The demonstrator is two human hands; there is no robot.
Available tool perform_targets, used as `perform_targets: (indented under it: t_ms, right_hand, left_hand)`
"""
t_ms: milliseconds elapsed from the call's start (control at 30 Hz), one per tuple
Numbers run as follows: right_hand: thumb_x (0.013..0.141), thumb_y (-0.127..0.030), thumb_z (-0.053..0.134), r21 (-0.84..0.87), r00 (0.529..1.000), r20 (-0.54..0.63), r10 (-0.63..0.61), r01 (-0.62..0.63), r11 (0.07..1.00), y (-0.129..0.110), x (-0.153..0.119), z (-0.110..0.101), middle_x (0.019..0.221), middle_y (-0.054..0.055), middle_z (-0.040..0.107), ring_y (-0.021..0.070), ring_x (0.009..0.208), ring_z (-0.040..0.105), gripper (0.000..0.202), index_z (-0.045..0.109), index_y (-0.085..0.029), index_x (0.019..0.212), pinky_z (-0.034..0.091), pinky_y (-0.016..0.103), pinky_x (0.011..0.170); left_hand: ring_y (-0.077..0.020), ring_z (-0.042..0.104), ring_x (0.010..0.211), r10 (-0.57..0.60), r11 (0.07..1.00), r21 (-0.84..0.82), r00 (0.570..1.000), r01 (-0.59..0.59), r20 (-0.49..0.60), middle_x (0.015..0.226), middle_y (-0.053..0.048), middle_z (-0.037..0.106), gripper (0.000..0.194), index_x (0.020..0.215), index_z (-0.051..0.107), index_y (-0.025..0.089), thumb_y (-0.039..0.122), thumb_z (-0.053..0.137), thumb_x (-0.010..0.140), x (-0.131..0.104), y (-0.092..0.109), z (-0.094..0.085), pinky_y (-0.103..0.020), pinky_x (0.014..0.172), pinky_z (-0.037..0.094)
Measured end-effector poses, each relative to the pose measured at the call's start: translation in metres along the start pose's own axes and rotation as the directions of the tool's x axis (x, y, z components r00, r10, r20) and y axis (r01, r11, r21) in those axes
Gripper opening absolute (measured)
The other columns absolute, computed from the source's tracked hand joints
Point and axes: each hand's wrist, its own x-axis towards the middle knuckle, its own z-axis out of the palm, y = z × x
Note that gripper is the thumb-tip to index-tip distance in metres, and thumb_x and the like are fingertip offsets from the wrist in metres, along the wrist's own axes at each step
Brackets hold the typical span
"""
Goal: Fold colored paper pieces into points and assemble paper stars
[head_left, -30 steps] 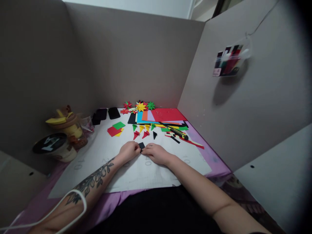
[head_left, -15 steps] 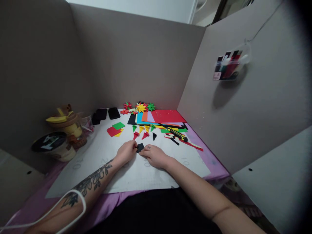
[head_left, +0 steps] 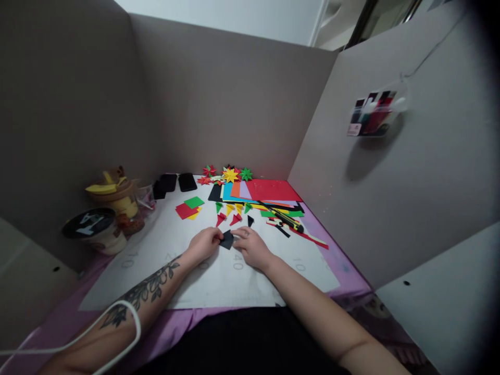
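A small piece of black paper lies on the white sheet between my hands, one corner pointing toward me. My left hand pinches its left edge between thumb and fingers. At its right edge, the thumb and forefinger of my right hand hold the corner, with the other fingers partly hidden. Just beyond are small folded paper points: red, yellow, green and black. Flat squares in red, green and yellow lie to the left.
Folded paper stars stand at the back. Coloured sheets, a yellow-black cutter and paper strips lie right. Pots and dark flat items are left. Grey panels surround the table; a plastic holder hangs right.
My right fingers have shifted off the paper's face to its right edge, so more of the black paper shows. My left hand keeps its pinch. The whole view has shifted slightly.
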Motion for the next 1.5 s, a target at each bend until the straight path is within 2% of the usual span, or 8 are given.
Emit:
perform_targets:
  t_ms: [133,267,433,667,900,1067,1233,1500]
  right_hand:
    - [0.071,-0.002,0.051,-0.012,0.994,0.086,-0.064,0.065,0.998,0.004,0.001,0.001,0.119,0.004,0.061,0.0265,0.117,0.044,0.031,0.068,-0.023,0.088,0.038,0.048,0.092]
    - [0.068,-0.002,0.049,0.146,0.995,-0.051,-0.081,0.087,0.985,-0.001,0.002,-0.005,0.103,0.005,0.068,0.0236,0.11,0.052,0.035,0.067,-0.022,0.091,0.039,0.045,0.093]
    - [0.07,-0.009,0.051,0.448,0.977,-0.147,0.156,-0.075,0.891,-0.011,0.004,-0.01,0.08,0.004,0.064,0.0162,0.079,0.061,0.016,0.062,-0.018,0.076,0.049,0.031,0.077]
    - [0.071,-0.016,0.053,0.687,0.924,-0.077,0.373,-0.222,0.692,-0.014,0.01,0.0,0.081,0.002,0.062,0.0146,0.077,0.06,0.013,0.057,-0.018,0.083,0.049,0.027,0.074]
    - [0.075,-0.02,0.051,0.697,0.849,-0.195,0.491,-0.232,0.678,-0.006,0.012,-0.003,0.089,0.005,0.064,0.0166,0.083,0.06,0.017,0.062,-0.018,0.088,0.049,0.031,0.078]
    - [0.073,-0.01,0.045,0.682,0.893,-0.223,0.391,-0.143,0.717,-0.002,0.011,-0.005,0.095,0.006,0.064,0.0178,0.092,0.059,0.028,0.069,-0.019,0.085,0.046,0.033,0.086]
    - [0.072,-0.015,0.058,0.67,0.883,-0.238,0.405,-0.153,0.727,0.0,0.011,-0.002,0.092,0.007,0.066,0.0185,0.087,0.061,0.019,0.069,-0.019,0.087,0.049,0.032,0.08]
    - [0.072,-0.022,0.063,0.644,0.849,-0.285,0.444,-0.174,0.745,-0.007,0.012,-0.008,0.084,0.006,0.066,0.0182,0.079,0.061,0.011,0.072,-0.022,0.079,0.048,0.031,0.073]
  left_hand:
    - [-0.0173,0.058,0.077,-0.026,0.999,-0.028,1.0,0.025,-0.018,0.086,-0.002,0.066,0.021,0.084,0.063,0.021,0.013,0.047,0.073,0.0,-0.001,0.0,-0.026,0.066,0.041]
    - [-0.0185,0.058,0.088,0.069,0.989,-0.12,0.985,-0.089,-0.155,0.091,-0.005,0.065,0.02,0.09,0.062,0.019,0.022,0.044,0.082,-0.003,0.005,-0.003,-0.029,0.078,0.043]
    - [-0.0177,0.057,0.092,0.187,0.931,-0.277,0.963,-0.237,-0.195,0.094,-0.006,0.065,0.021,0.095,0.062,0.018,0.026,0.045,0.084,-0.011,0.023,-0.005,-0.029,0.084,0.044]
    - [-0.0123,0.056,0.066,0.039,0.871,-0.482,0.991,-0.098,-0.131,0.072,-0.001,0.061,0.012,0.08,0.058,0.016,0.026,0.053,0.077,-0.012,0.031,0.002,-0.021,0.059,0.044]
    - [-0.009,0.051,0.056,-0.053,0.763,-0.647,0.998,0.022,-0.029,0.063,0.003,0.056,0.008,0.074,0.055,0.015,0.02,0.055,0.068,-0.006,0.025,0.003,-0.019,0.053,0.039]
    - [-0.0111,0.055,0.056,-0.228,0.651,-0.736,0.973,0.186,0.043,0.064,0.001,0.063,0.021,0.083,0.063,0.013,0.024,0.056,0.066,-0.004,0.023,-0.001,-0.022,0.053,0.04]
    - [-0.013,0.06,0.062,-0.191,0.522,-0.838,0.979,0.16,0.068,0.068,-0.003,0.067,0.025,0.087,0.064,0.012,0.024,0.06,0.065,-0.003,0.016,0.002,-0.024,0.061,0.045]
    - [-0.0167,0.062,0.068,-0.133,0.753,-0.658,0.981,0.007,-0.142,0.074,-0.004,0.069,0.02,0.08,0.068,0.015,0.028,0.067,0.065,-0.006,0.023,-0.002,-0.026,0.065,0.047]
